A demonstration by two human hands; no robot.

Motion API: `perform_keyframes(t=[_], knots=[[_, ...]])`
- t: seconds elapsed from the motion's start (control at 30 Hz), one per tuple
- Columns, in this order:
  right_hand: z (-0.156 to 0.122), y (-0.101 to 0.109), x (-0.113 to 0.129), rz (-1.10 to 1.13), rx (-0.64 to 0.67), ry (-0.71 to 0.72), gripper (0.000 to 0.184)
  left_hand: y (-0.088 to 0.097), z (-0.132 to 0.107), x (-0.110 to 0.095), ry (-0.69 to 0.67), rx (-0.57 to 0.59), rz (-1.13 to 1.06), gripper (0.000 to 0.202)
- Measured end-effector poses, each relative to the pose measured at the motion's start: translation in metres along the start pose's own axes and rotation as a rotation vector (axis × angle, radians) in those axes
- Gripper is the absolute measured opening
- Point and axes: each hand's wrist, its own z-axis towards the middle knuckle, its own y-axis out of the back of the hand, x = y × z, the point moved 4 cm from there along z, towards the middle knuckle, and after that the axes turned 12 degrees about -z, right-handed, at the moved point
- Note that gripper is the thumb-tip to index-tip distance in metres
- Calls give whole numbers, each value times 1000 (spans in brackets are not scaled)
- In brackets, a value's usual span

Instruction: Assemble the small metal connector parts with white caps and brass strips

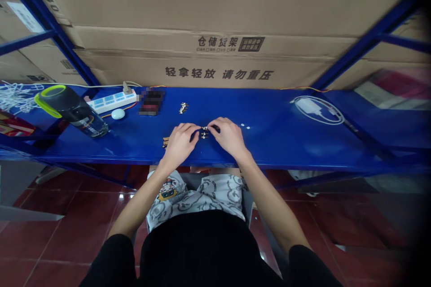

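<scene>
Both hands meet over the blue shelf top, close to its front edge. My left hand (182, 141) has its fingers bent and its tips pressed together at a tiny pale piece (204, 128). From the other side, my right hand (229, 133) pinches at the same spot; the piece is too small to name. Just below the fingertips lie small pieces with white and dark parts (204, 135). Brown strips (165, 142) stick out beside my left hand, partly covered by it. A small cluster of similar white-and-gold pieces (183, 107) rests farther back.
Two small white bits (245, 126) lie right of my right hand. At left stand a dark water bottle (79, 114), a power strip (114, 101) and a white round object (118, 114). A white charger with coiled cable (311, 107) lies right. Cardboard (215, 13) closes the back.
</scene>
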Motion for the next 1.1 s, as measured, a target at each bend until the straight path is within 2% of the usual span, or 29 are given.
perform_keyframes(t=[0.43, 0.7, 1.1], knots=[[-3, 3, 3, 132, 26, 38, 14, -5, -3, 3, -26, 65, 66, 31], [0, 2, 3, 101, 26, 13, 13, -4, -3, -2, 41, 188, 160, 34], [11, -1, 2, 92, 84, 24, 14, -2, -2, -5, 41, 204, 188, 36]])
